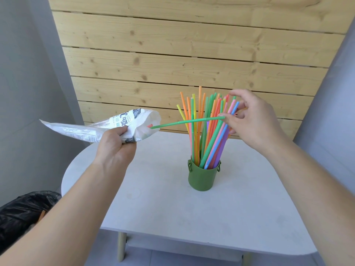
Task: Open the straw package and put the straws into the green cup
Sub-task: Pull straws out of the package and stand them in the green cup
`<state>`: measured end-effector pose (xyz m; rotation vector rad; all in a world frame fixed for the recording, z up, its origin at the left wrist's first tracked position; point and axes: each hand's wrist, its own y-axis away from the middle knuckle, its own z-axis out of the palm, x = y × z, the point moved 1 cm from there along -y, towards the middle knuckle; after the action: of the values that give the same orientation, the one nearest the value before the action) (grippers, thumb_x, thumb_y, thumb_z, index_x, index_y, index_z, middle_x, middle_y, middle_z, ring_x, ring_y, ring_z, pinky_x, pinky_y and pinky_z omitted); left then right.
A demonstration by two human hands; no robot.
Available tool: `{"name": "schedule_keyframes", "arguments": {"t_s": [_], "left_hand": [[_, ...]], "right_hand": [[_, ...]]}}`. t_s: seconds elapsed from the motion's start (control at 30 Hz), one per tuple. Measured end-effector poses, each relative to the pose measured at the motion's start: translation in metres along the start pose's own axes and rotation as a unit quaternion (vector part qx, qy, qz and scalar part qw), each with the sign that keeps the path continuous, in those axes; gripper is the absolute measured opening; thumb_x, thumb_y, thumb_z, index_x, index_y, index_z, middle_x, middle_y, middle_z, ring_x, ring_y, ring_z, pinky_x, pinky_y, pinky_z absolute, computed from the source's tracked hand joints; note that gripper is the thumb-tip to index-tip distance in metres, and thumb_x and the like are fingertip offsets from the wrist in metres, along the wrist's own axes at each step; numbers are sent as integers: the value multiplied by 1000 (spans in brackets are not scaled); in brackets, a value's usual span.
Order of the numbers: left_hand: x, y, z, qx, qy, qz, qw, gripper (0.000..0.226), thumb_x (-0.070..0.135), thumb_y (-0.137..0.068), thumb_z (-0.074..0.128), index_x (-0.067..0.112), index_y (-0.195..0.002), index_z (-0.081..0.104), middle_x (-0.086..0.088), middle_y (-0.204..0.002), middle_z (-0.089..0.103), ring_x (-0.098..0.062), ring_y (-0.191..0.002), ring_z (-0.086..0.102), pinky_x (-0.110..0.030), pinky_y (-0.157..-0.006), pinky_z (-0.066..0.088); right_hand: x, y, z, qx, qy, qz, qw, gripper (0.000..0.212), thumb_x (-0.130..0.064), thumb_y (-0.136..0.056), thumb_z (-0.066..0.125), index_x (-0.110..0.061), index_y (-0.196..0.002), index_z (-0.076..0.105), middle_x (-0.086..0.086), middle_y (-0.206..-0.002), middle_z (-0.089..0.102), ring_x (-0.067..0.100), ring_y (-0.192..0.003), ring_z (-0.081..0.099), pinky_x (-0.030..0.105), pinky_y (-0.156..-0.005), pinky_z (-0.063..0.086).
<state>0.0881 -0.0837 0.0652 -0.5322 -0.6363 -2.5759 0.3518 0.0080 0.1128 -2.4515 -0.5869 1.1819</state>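
While left hand [115, 148] grips straw package [82, 129], right hand [255, 120] pinches green straw [184, 122], red straw [150, 125] mostly hidden inside.

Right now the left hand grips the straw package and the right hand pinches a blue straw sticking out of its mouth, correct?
Not quite: the colour is wrong. The head view shows the right hand pinching a green straw, not a blue one. Its far end sits in the mouth of the straw package, which the left hand grips.

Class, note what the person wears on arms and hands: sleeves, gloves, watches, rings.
Nothing shows. The left hand and right hand carry no gloves, rings or watch, and both forearms are bare to the picture's edge, no sleeve in view.
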Motion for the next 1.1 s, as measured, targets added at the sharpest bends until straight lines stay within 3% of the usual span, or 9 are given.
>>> {"name": "schedule_keyframes", "arguments": {"t_s": [0.1,0.2,0.3,0.43,0.57,0.7,0.83,0.93,1.1], "left_hand": [[1,4,2,-3,7,5,1000,13,-10,-104,45,-10,-97,56,-17,-94,67,-27,-67,75,-33,-38,54],[1,9,5,-2,21,7,1000,14,-10,-104,44,-10,-95,54,-17,-92,66,-28,-45,72,-33,-35,52],[2,9,5,-3,26,6,1000,12,-10,-104,45,-11,-96,54,-17,-90,67,-28,-45,72,-34,-35,53],[4,4,0,-13,15,4,1000,11,-9,-103,46,-10,-101,57,-16,-89,71,-26,-72,75,-36,-47,60],[4,7,1,-27,15,2,1000,13,-8,-103,47,-9,-96,58,-14,-67,76,-23,-56,77,-31,-47,59],[9,8,2,-45,12,-4,999,13,-6,-104,48,-9,-102,60,-15,-72,77,-24,-73,77,-31,-52,61],[17,8,1,-78,-10,5,997,23,-6,-104,45,-10,-121,59,-17,-104,74,-27,-98,75,-37,-68,65],[23,10,0,-102,-47,33,993,21,-4,-105,45,-10,-118,60,-15,-98,77,-26,-97,77,-42,-87,63],[28,10,3,-124,-82,76,986,17,-4,-104,48,-2,-108,64,-11,-99,75,-24,-92,76,-37,-80,65]], "right_hand": [[-2,3,-1,21,0,1,1000,45,-39,-88,71,-28,-130,57,-12,-85,60,23,-80,71,47,-73,60],[-4,7,-6,49,-10,25,998,42,-52,-92,58,-27,-126,54,-9,-87,62,25,-90,68,53,-80,57],[-9,13,-13,87,-21,49,995,40,-55,-93,48,-26,-119,53,-9,-86,63,26,-84,68,53,-78,58],[-14,21,-19,125,-42,76,988,23,-49,-98,43,-28,-101,51,-9,-69,59,20,-76,67,48,-73,55],[-30,41,-25,167,3,52,984,29,-44,-104,38,-22,-90,50,-7,-66,52,-4,-63,53,30,-59,35],[-45,56,-11,68,-5,77,995,50,-58,-101,27,-20,-88,57,0,-67,64,20,-72,63,34,-66,44],[-52,57,7,16,-127,160,979,55,-63,-100,27,-18,-86,56,3,-55,63,20,-44,55,27,-46,40],[-56,56,19,-15,-274,212,938,50,-55,-103,33,-14,-97,60,10,-59,61,20,-37,48,25,-37,38],[-65,76,51,-106,-385,313,862,46,-47,-106,36,-7,-99,58,16,-67,64,25,-43,57,25,-36,43]]}}
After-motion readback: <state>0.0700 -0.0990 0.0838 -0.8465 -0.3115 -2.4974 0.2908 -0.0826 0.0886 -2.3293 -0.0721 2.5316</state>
